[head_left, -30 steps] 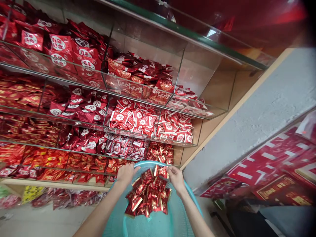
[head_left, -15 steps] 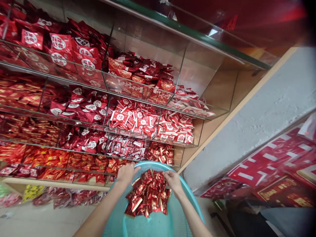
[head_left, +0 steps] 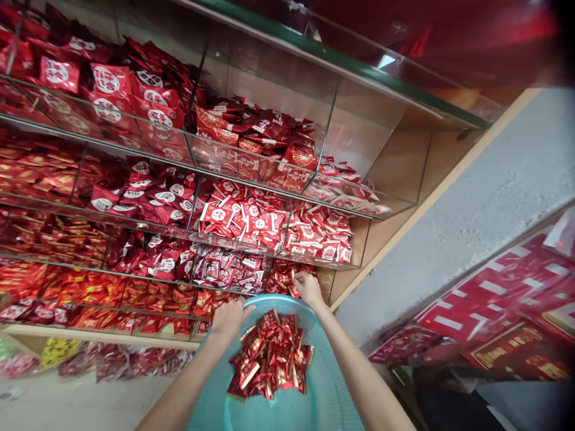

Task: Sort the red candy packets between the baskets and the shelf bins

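My left hand (head_left: 228,320) is closed over the far rim of a turquoise plastic basket (head_left: 335,359). Inside the basket lies a pile of small red-and-gold wrapped candies (head_left: 272,356), with bare bottom showing below the pile. Beyond the rim, my right hand (head_left: 308,290) reaches into the bottom right shelf compartment, where similar shiny wrapped candies (head_left: 281,276) lie. Its fingers are curled in on the candies there, and a red wrapper shows below the fingertips; how many it grips is hidden.
Clear dividers (head_left: 330,123) and clear front panels (head_left: 251,164) split the tiered shelf into compartments of red packets (head_left: 110,78). A wooden side board (head_left: 404,221) and a grey wall (head_left: 498,197) bound the right. Bagged goods (head_left: 108,356) sit below the shelf at the left.
My right hand has moved from the candy pile in the basket up and over the far rim into the shelf compartment. My left hand stays on the rim.
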Available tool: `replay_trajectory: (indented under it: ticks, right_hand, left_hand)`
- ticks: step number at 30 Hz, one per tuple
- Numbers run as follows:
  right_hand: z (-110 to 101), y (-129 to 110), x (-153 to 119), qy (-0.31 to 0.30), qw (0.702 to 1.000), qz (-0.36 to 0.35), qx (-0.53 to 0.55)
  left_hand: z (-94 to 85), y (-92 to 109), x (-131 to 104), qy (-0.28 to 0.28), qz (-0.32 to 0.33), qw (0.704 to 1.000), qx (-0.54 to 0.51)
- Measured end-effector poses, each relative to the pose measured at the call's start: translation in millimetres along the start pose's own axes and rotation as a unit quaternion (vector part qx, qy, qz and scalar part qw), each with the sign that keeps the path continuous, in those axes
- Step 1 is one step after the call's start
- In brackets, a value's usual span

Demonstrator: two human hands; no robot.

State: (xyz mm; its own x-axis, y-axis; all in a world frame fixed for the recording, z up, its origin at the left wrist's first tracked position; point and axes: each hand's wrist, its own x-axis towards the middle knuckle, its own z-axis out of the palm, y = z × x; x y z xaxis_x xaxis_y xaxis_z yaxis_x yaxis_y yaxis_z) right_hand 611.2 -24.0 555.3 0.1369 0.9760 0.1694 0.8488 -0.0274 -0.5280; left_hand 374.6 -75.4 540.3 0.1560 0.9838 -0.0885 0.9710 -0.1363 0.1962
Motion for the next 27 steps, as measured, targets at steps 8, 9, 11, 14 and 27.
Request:
replay_trajectory:
  ticks: [8, 9, 11, 14, 27]
  right_hand:
    - [47.7, 11.4, 18.8, -0.044, 0.998, 0.040, -0.023]
    - [50.1, 14.2, 17.8, -0.045, 0.998, 0.045, -0.024]
    - [53.3, 19.1, 16.7, -0.048, 0.997, 0.048, -0.020]
    - [56.0, 23.9, 17.0, -0.051, 0.998, 0.038, 0.002]
    - [63.9, 27.6, 17.3, -0.011, 0.984, -0.003, 0.177]
  left_hand:
    - [0.5, 0.9, -0.8, -0.004, -0.022, 1.000, -0.014]
    - [0.4, 0.9, -0.6, -0.005, -0.022, 1.000, -0.012]
    - [0.3, 0.6, -0.4, -0.006, -0.019, 1.000, -0.010]
    - [-0.1, 0.0, -0.4, -0.005, -0.013, 1.000, -0.009]
    - [-0.6, 0.9, -0.9, 0.002, -0.015, 1.000, -0.004]
